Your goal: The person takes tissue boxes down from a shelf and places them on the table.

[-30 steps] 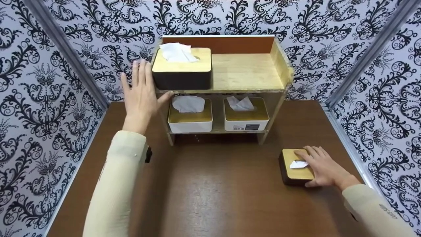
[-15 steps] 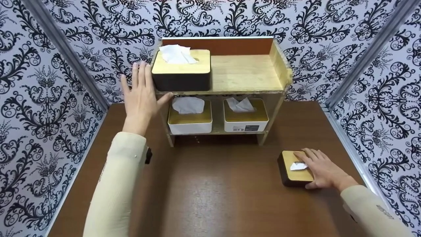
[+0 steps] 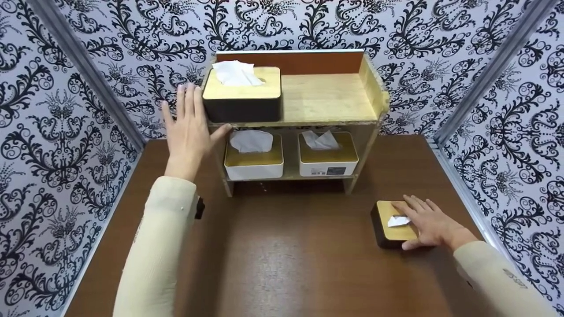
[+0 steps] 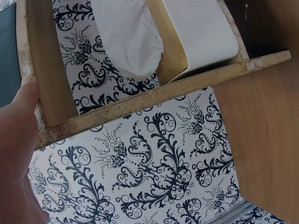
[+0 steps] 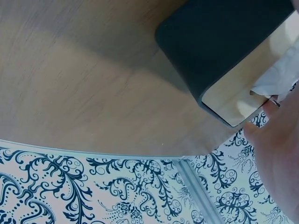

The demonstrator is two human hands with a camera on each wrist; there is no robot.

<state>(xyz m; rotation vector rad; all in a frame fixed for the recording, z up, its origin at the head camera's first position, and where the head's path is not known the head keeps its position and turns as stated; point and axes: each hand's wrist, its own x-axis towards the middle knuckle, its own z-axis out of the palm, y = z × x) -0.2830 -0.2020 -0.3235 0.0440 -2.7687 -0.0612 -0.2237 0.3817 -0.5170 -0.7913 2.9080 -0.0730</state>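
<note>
My left hand [image 3: 188, 132] rests at the left side of a small wooden two-tier shelf [image 3: 328, 97], fingers straight along its outside and thumb on the front edge. Beside those fingers, on the top tier, sits a dark tissue box [image 3: 242, 108] with a pale wood lid. At the front right my right hand [image 3: 429, 224] lies over a smaller dark tissue box [image 3: 387, 222] on the table. Its fingers stretch across the lid toward the far edge, and the thumb is by the near side. A tuft of tissue [image 5: 275, 77] pokes from that lid.
Two white tissue boxes with wood lids, one left [image 3: 254, 171] and one right [image 3: 328, 168], stand on the lower tier. Patterned walls [image 3: 511, 110] enclose the brown table [image 3: 273, 255] at the back and sides, with metal posts [image 3: 502, 66] in the corners.
My right hand has shifted slightly left over the small tissue box, its thumb sliding along the near side. My left hand stays at the shelf's side. The camera view has shifted a little.
</note>
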